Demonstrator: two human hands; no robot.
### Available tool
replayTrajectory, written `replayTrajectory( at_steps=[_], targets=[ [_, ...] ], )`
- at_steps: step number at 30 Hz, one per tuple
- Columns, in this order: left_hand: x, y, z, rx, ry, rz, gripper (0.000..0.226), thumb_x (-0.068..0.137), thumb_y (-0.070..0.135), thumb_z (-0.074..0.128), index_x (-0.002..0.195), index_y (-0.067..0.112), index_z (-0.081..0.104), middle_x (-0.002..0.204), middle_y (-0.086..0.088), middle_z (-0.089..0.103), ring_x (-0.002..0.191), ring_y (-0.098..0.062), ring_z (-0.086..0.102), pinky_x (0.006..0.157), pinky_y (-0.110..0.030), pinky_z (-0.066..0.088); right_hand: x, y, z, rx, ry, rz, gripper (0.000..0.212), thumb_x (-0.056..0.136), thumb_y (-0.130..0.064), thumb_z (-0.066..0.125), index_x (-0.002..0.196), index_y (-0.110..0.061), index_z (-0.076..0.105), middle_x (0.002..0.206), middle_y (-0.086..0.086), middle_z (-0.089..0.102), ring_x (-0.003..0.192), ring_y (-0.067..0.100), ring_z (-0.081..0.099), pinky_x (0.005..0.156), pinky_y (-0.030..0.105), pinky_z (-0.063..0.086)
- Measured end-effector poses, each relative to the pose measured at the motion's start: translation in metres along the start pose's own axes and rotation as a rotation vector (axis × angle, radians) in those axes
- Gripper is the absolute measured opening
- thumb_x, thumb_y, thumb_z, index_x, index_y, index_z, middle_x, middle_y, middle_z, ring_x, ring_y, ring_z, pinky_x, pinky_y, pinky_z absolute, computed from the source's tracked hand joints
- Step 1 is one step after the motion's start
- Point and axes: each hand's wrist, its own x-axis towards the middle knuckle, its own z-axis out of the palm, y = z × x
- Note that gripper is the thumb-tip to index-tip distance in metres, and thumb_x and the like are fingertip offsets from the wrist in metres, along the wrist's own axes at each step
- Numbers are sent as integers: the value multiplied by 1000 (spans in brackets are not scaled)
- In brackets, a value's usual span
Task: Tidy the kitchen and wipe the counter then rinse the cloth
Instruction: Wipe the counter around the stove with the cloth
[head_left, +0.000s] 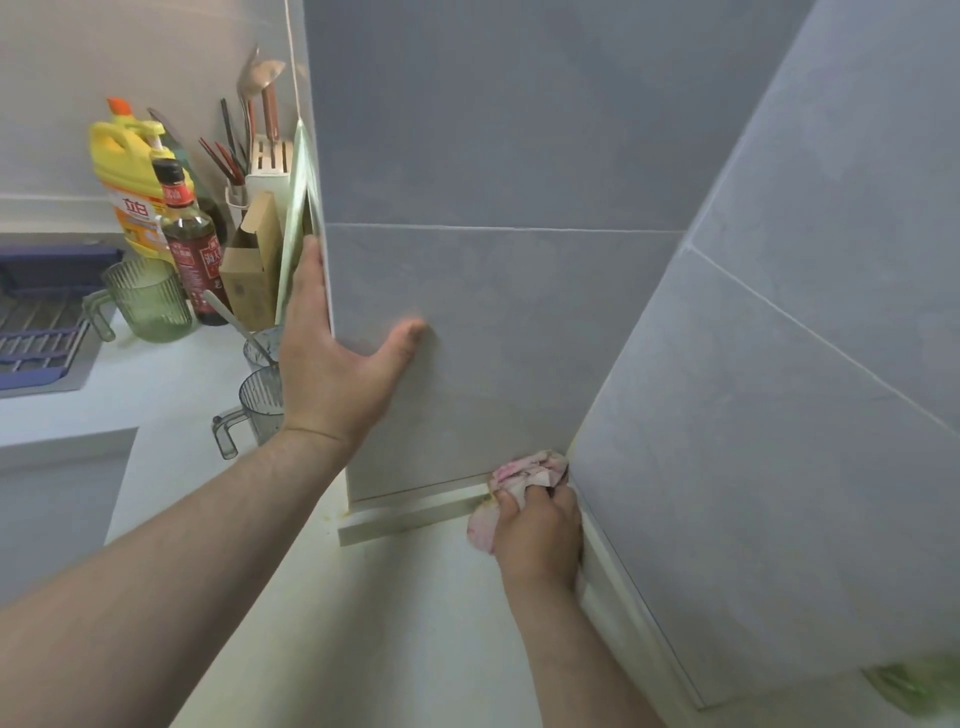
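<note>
While the right hand (537, 535) works the corner, the wiping looks about mid-way: the cloth is in use, the rinse is not yet done, and items are not yet put away.

Nearest is the white bench (405, 623), smooth and matte, with yellowish specks well left of the right fingers (511, 501) at the trim end. The right fingers are curled tight round the cloth (530, 467), a soft, crumpled pink-and-white rag. It bulges just beyond the fingertips, jammed where the pale trim strip (415, 506) meets the right wall (779, 415).

The left hand (332, 374) is up and left of the cloth. Its palm is on the corner of the tiled pillar (493, 338), thumb splayed on the front face. The other fingers lie straight round the edge, tips partly hidden. It holds nothing and is probably bracing. The tiles are grey, large and flat, with thin pale grout.

Beyond the left fingers there is clutter on the bench:
- two clear jugs (260, 410)
- green ribbed jug (148, 301)
- dark sauce bottle (189, 244)
- yellow detergent bottle (127, 176)
- brown cardboard box (254, 260)
- white utensil holder (265, 161)

Farthest left is the sink rack (36, 322), blue wire. Tidying there looks left to do.
</note>
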Motion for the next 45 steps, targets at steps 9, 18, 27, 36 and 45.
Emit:
replayTrajectory(
  at_steps=[9,18,27,36,45],
  targets=[
    [1,-3,0,4,5,19,96,74,69,65,143,8,41,140,-7,52,130,-21,49,106,-48,42,16,2,-47,-375,-67,-298,31,63,-13,81,92,-8,71,107,13,59,84,27,65,64,30,53],
    [3,-3,1,-14,-7,29,98,74,64,67,147,5,37,146,-11,47,137,-23,42,111,-46,36,16,14,-60,-613,-226,-481,66,76,-61,63,115,-7,64,123,10,52,96,25,63,81,30,51],
    [1,1,-1,-14,-20,33,100,75,61,69,150,7,30,151,-7,41,139,-22,38,114,-44,35,29,28,-65,-842,-370,-1059,102,61,-62,65,147,-12,41,155,15,36,136,44,38,117,54,22],
    [3,-4,2,-17,-37,14,102,75,64,69,151,10,28,151,-6,40,140,-21,38,112,-45,37,13,41,-38,-584,-289,-717,99,72,-46,73,154,-20,23,161,23,10,147,45,6,120,55,16],
    [4,-6,2,-17,-44,17,100,75,65,69,150,13,29,149,-6,42,137,-23,41,109,-47,41,8,41,-45,-242,-315,-454,86,93,-30,60,156,-10,5,162,6,9,151,19,6,117,21,13]
  ],
)
